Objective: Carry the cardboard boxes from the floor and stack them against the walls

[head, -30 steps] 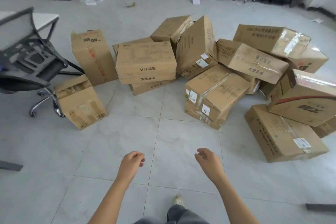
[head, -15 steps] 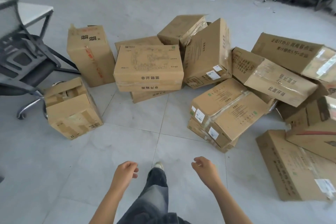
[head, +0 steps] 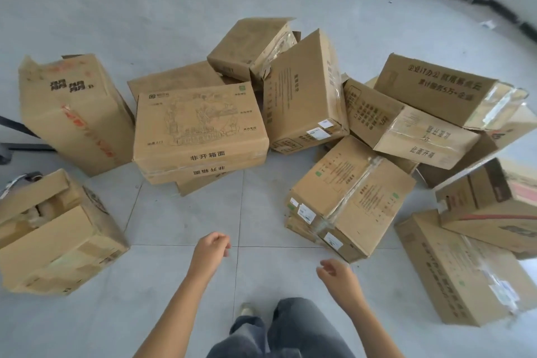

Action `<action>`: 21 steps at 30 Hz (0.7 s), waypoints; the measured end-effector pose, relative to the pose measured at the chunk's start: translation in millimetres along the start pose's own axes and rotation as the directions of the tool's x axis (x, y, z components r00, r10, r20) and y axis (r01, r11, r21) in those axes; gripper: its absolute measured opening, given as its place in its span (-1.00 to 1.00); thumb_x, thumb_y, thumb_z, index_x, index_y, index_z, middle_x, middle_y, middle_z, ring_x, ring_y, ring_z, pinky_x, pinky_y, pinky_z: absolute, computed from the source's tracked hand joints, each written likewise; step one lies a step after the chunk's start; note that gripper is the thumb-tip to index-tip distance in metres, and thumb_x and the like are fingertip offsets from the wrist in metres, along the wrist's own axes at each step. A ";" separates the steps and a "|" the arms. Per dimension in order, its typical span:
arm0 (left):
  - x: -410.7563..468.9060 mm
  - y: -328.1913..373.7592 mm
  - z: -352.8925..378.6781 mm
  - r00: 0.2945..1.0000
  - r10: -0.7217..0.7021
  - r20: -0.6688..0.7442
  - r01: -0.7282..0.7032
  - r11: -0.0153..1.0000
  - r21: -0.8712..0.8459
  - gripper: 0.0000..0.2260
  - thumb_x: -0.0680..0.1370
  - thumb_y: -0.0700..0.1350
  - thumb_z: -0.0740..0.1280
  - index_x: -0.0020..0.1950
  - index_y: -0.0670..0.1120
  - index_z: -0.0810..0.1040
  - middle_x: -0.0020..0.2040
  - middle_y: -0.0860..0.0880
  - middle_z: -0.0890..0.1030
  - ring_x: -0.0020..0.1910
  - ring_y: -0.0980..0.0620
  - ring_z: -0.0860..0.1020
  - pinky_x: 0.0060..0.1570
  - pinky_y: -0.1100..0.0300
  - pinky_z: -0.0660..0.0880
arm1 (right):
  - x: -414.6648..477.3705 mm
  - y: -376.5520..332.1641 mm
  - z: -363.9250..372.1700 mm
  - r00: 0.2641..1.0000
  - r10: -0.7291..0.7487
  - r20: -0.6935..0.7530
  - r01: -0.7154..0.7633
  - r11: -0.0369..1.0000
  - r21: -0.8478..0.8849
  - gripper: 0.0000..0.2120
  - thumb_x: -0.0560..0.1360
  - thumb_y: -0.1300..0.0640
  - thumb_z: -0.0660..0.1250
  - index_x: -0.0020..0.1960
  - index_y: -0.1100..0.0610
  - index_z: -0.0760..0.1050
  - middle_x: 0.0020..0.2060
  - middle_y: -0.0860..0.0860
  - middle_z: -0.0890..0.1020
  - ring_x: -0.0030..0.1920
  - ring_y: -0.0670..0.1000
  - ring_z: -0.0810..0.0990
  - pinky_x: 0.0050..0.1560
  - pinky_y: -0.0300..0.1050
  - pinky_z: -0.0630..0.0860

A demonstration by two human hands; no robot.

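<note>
Reach favours the right hand [head: 337, 273]: taped cardboard box [head: 351, 197] lies just ahead-right, length running away; left hand [head: 212, 250] farther, both loosely curled, empty.

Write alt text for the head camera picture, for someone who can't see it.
Seen from above, a person's left hand and right hand hang empty over a grey tiled floor, facing a loose heap of cardboard boxes. A taped box with shipping labels lies tilted nearest the right hand; a partly open box sits at left.
</note>
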State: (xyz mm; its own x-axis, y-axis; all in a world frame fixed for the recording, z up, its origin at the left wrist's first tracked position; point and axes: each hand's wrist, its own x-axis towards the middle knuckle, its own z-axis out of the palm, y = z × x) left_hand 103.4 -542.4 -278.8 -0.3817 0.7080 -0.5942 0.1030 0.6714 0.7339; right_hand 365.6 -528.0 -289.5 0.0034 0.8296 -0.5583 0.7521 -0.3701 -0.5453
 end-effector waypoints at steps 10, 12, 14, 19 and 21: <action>77.1 68.8 70.8 0.991 -0.052 0.120 0.038 0.992 0.117 -0.80 0.57 -0.22 0.22 -0.25 -0.16 0.49 -0.23 -0.09 0.56 -0.31 0.00 0.50 -0.31 0.23 0.31 | 118.5 -21.8 -69.4 0.999 0.035 -0.042 -0.030 0.994 0.105 -0.72 0.54 0.13 0.24 0.21 0.19 0.50 0.08 0.07 0.60 -0.02 -0.03 0.50 0.01 -0.20 0.44; 104.2 102.7 85.6 0.996 -0.025 0.087 0.016 0.995 0.100 -0.80 0.57 -0.22 0.22 -0.24 -0.16 0.49 -0.22 -0.10 0.56 -0.31 0.00 0.50 -0.31 0.22 0.30 | 150.0 -25.6 -95.5 0.998 0.030 -0.047 -0.025 0.993 0.113 -0.69 0.54 0.13 0.23 0.24 0.19 0.48 0.10 0.06 0.58 0.01 -0.03 0.50 0.03 -0.23 0.42; 127.6 136.4 108.2 0.996 -0.004 0.091 -0.005 0.995 0.102 -0.81 0.57 -0.21 0.22 -0.23 -0.16 0.50 -0.21 -0.11 0.56 -0.32 0.01 0.49 -0.31 0.22 0.30 | 179.1 -27.4 -125.7 0.998 0.026 -0.063 -0.018 0.992 0.128 -0.69 0.55 0.12 0.23 0.26 0.18 0.47 0.12 0.05 0.58 0.05 -0.04 0.51 0.06 -0.23 0.42; 157.8 208.0 182.0 0.983 0.053 0.176 -0.075 0.989 0.124 -0.78 0.58 -0.19 0.22 -0.25 -0.15 0.50 -0.25 -0.09 0.54 -0.26 -0.02 0.49 -0.29 0.21 0.32 | 233.2 -23.3 -196.1 0.988 0.052 -0.144 -0.028 0.986 0.164 -0.69 0.56 0.12 0.23 0.27 0.19 0.46 0.11 0.05 0.57 0.01 -0.08 0.45 0.02 -0.24 0.36; 161.3 225.0 208.2 0.968 0.047 0.248 -0.090 0.983 0.161 -0.77 0.59 -0.19 0.21 -0.25 -0.13 0.50 -0.26 -0.07 0.54 -0.23 -0.03 0.49 -0.28 0.21 0.33 | 246.6 -20.3 -211.5 0.987 0.076 -0.144 -0.049 0.982 0.180 -0.69 0.56 0.12 0.23 0.26 0.19 0.46 0.06 0.04 0.56 0.00 -0.09 0.44 0.02 -0.25 0.35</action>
State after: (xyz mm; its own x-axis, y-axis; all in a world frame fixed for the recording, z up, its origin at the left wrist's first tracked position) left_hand 256.3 -231.5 -278.1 -0.1370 0.7712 -0.6217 0.2836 0.6319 0.7213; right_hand 490.6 -227.4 -283.9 0.1553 0.8507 -0.5022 0.6201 -0.4796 -0.6208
